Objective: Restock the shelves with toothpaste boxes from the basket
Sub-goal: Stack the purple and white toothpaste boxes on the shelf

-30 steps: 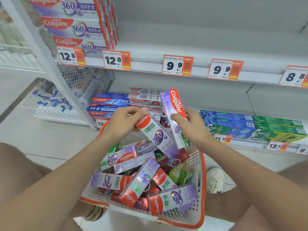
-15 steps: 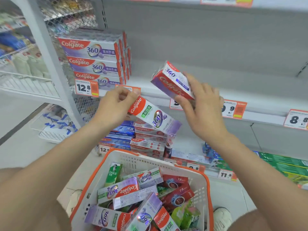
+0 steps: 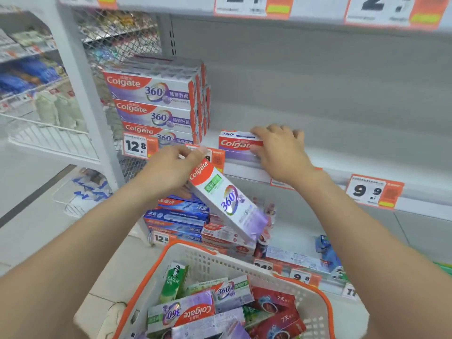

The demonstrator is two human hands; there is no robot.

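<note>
Two toothpaste boxes were in your hands. Your right hand [image 3: 281,152] gripped the first toothpaste box [image 3: 238,146], fingers curled over its top and thumb against its front face. That box lay flat on the shelf [image 3: 354,148], its red Colgate end pointing out from your palm toward your left hand. Your left hand [image 3: 171,168] pinched the red end of the second toothpaste box [image 3: 228,200] between thumb and fingertips. This box hung in front of the shelf edge, tilted, with its purple end slanting down below your right wrist. Above and beyond your left hand stood a stack of Colgate boxes [image 3: 151,104] on the same shelf, near the first box but apart from it. A 12.8 price tag [image 3: 139,145] sat just beside your left knuckles, and a 9.9 price tag [image 3: 374,190] hung on the shelf edge outside your right forearm. Below both forearms sat the basket [image 3: 215,263], holding a jumble of loose boxes [image 3: 181,311].
</note>
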